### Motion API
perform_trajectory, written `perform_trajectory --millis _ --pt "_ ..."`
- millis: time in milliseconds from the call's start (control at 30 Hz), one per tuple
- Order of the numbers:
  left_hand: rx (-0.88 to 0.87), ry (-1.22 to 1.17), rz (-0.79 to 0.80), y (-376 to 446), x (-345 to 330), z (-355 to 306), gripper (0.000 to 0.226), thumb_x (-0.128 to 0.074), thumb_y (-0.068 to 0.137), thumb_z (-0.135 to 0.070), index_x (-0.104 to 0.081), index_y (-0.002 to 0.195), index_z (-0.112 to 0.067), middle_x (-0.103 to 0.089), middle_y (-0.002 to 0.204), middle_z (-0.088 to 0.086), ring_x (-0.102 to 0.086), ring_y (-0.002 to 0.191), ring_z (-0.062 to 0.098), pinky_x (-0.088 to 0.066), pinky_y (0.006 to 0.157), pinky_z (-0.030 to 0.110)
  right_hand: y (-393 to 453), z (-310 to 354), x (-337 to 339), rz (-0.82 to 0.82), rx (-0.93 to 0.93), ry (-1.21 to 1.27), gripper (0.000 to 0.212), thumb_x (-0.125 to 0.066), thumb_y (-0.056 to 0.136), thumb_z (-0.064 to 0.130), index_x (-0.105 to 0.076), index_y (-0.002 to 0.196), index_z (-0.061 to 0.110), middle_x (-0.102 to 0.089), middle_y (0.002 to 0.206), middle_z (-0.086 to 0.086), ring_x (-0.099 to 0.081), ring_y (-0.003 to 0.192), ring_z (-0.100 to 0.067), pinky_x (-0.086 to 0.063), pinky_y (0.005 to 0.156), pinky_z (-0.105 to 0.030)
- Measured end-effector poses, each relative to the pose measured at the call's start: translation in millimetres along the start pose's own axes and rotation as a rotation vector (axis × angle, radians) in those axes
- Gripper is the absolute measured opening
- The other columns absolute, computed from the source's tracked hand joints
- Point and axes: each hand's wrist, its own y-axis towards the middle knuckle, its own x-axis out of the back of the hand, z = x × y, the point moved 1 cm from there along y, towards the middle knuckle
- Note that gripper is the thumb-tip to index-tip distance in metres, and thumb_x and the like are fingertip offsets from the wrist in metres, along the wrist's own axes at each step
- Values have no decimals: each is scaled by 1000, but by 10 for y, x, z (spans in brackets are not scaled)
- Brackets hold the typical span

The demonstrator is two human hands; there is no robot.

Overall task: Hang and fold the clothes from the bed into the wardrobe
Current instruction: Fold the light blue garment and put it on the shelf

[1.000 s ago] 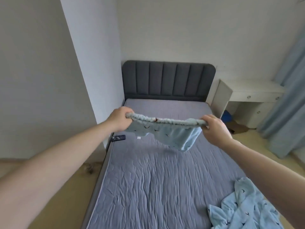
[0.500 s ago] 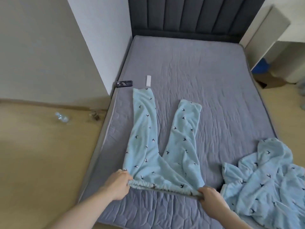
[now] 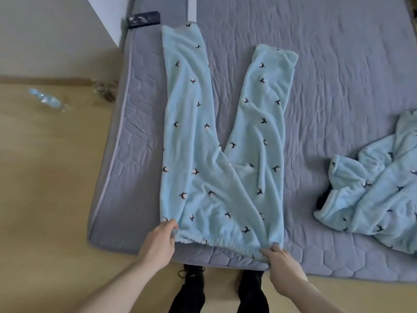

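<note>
Light blue fleece pajama trousers with small dark bird prints lie flat on the grey mattress, legs spread away from me, elastic waistband at the near edge. My left hand grips the waistband's left corner. My right hand pinches its right corner. A matching blue pajama top lies crumpled at the right side of the bed.
A dark phone-like object and a white strip lie near the far trouser cuff. A clear plastic bottle lies on the wooden floor to the left. My dark shoes stand at the bed's foot.
The trousers went from held up in the air to laid flat on the mattress. My view tilted down and closer; both hands still hold the waistband corners.
</note>
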Motion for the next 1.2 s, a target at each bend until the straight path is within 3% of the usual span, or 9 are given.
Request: perform_trajectory --millis 200,300,400,500,700,867,967,1100,1200 --pt "-374 121 -94 194 -66 -263 26 -51 90 -3 -69 101 -19 -53 103 -8 -47 99 15 -48 87 32 188 -103 -115 67 -6 160 56 -49 93 5 -53 143 30 -50 143 4 -56 125 -19 -48 98 -28" --pt "-638 201 -134 253 41 -711 31 -46 85 -12 -73 97 -22 -55 101 -6 -48 100 16 -49 83 30 236 -198 -7 -40 -99 383 42 -47 93 6 -64 124 29 -63 126 0 -67 96 -12 -52 75 -21" --pt "-844 274 -100 331 49 -1244 28 -47 85 -18 -72 96 -22 -58 100 -4 -52 103 20 -49 85 31 263 -414 175 -173 -176 554 43 -39 92 -2 -64 109 29 -64 108 -2 -60 59 -9 -42 45 -18" --pt "-956 354 -4 435 -121 -1796 21 -53 86 -17 -71 98 -20 -59 103 -1 -51 105 23 -47 90 37 258 -702 370 -210 -241 652 47 -39 87 -7 -66 108 25 -63 97 1 -67 81 -21 -45 48 -22" --pt "-1203 816 301 488 -805 -2600 25 -57 90 -37 -72 108 -28 -62 113 -6 -52 107 19 -40 88 34 358 -1144 559 -277 -265 721 40 -46 91 -5 -70 109 22 -65 115 3 -62 107 -18 -47 81 -29" --pt "-1144 933 632 408 -1437 -2628 30 -55 99 -31 -70 121 -20 -61 130 3 -53 122 25 -46 98 37 541 -1283 549 -252 -270 743 41 -43 92 -7 -70 107 20 -67 117 1 -63 108 -18 -47 83 -27" --pt "-1072 724 664 492 -1507 -2401 33 -56 98 -18 -62 131 -17 -47 141 8 -51 123 33 -50 96 48 692 -1232 549 -251 -255 732 41 -44 93 -5 -70 115 16 -67 120 1 -62 106 -19 -48 84 -27" --pt "-780 253 486 891 -1228 -2038 48 -52 91 -6 -53 136 -24 -38 145 -3 -54 119 27 -50 94 43 969 -995 760 -313 -195 776 27 -52 96 9 -68 112 22 -70 114 2 -62 89 -11 -46 69 -21" --pt "-515 34 221 1312 -839 -1722 41 -48 89 -9 -56 120 -33 -41 126 -22 -52 83 0 -46 71 32 1222 -691 999 -345 -110 821 23 -63 95 26 -63 117 27 -67 114 10 -64 86 -4 -52 68 -23"
